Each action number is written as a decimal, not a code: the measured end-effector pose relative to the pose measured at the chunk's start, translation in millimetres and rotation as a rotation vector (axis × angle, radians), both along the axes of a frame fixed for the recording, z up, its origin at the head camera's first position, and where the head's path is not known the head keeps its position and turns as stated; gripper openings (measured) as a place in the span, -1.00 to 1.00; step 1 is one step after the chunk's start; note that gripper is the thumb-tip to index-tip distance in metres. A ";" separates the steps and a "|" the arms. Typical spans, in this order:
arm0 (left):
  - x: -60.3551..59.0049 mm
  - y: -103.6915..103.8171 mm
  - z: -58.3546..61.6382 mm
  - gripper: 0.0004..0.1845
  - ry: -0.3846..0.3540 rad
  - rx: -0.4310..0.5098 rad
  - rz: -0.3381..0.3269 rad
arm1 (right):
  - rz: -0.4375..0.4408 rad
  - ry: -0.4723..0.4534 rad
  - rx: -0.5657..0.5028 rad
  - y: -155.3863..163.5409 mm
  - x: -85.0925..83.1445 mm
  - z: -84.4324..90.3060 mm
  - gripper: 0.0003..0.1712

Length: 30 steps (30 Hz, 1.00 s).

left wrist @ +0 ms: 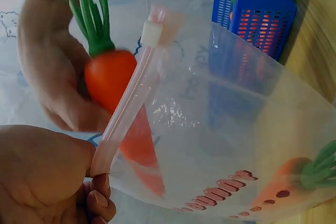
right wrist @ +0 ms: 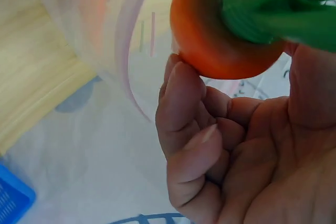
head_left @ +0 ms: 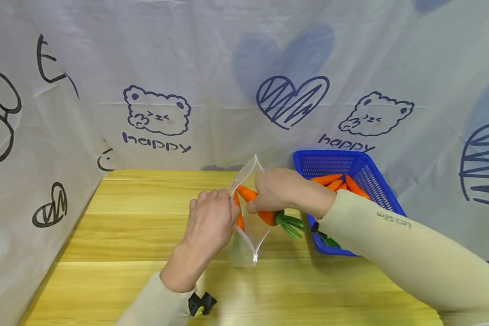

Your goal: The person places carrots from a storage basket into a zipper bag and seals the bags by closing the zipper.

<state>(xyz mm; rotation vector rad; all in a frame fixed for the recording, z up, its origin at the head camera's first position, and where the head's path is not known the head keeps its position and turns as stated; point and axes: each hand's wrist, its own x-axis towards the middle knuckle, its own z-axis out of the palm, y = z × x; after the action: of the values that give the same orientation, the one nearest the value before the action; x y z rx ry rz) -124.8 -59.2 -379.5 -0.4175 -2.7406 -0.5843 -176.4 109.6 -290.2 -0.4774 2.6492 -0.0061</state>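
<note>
Head view shows both hands meeting over a yellow wooden table [head_left: 146, 235], at the mouth of a clear zip bag [head_left: 244, 235] that stands on the tabletop just left of a blue basket [head_left: 375, 181]. The left hand [head_left: 212, 222] pinches the bag's pink zipper rim; in the left wrist view its fingers [left wrist: 97, 203] are curled round the end of the zipper strip [left wrist: 131, 98], holding the mouth apart, and the white slider [left wrist: 152, 34] sits near the strip's far end. The right hand [head_left: 279, 190] grips a toy carrot [head_left: 265, 213], orange tip pointing into the bag's opening, its green stalks [head_left: 291, 225] sticking out towards the basket. From the left wrist the carrot's pointed end [left wrist: 139, 145] is seen already inside the clear film, while its thick end and green top are outside, backed by the right hand. In the right wrist view the fingers [right wrist: 194, 145] are curled against the carrot's round orange shoulder [right wrist: 220, 40], clamped on it. A second carrot [left wrist: 286, 182] lies inside the bag near its bottom, beside a small printed carrot pattern. More orange carrots [head_left: 338, 183] lie in the basket, touching one another. A pale cloth [head_left: 228, 68] printed with bears, hearts and the word happy hangs behind the table and along its sides.
</note>
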 end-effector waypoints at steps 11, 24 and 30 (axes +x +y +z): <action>1.4 6.3 0.7 -0.72 0.016 0.000 -0.018 | -0.071 -0.008 -0.152 -13.7 -21.0 -25.2 -0.67; 1.8 8.8 2.9 -0.73 -0.023 0.039 -0.050 | -0.049 0.112 -0.338 -27.1 -31.4 -75.6 -0.83; 0.9 6.2 5.6 -0.73 -0.056 0.044 -0.043 | -0.116 0.156 -0.183 -34.4 -26.2 -96.1 -0.94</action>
<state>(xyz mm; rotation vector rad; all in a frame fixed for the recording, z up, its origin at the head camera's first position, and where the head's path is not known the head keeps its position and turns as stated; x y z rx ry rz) -123.9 -53.0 -373.9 -0.4565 -2.7729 -0.6754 -202.5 75.2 -386.3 -0.3961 2.8412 -0.2588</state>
